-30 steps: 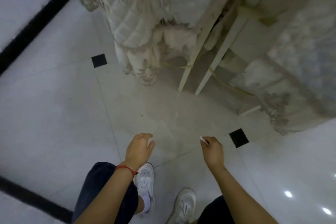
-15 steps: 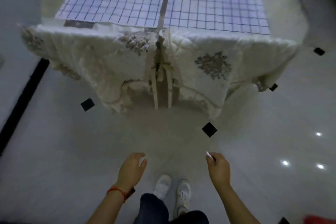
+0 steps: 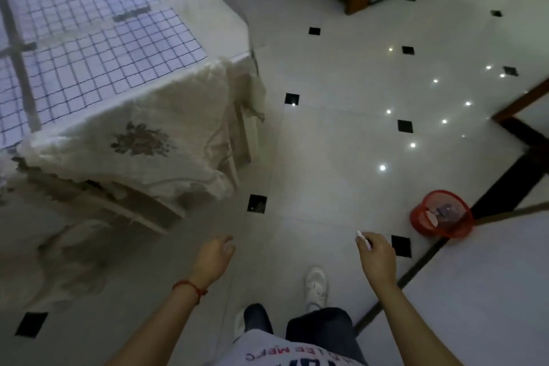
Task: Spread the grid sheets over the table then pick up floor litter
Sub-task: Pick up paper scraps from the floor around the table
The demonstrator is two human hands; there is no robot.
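Bare forearms; a red string bracelet (image 3: 191, 288) circles the left wrist. Dark trousers (image 3: 319, 333), white sneakers (image 3: 315, 287), white shirt (image 3: 285, 353) with red lettering.

A small white scrap of litter (image 3: 363, 239) is pinched in the right hand (image 3: 378, 255). The left hand (image 3: 213, 257) is held loosely open. Grid sheets (image 3: 89, 50) are spread on the cloth-draped counter (image 3: 190, 116); a red mesh bin (image 3: 442, 218) is seen on the floor (image 3: 341, 134).

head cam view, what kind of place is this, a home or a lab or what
Probably a room in a home or small office, though that is a guess. It has a glossy tiled floor with black insets, a table draped in an embroidered cloth under grid sheets, and a red mesh wastebasket.
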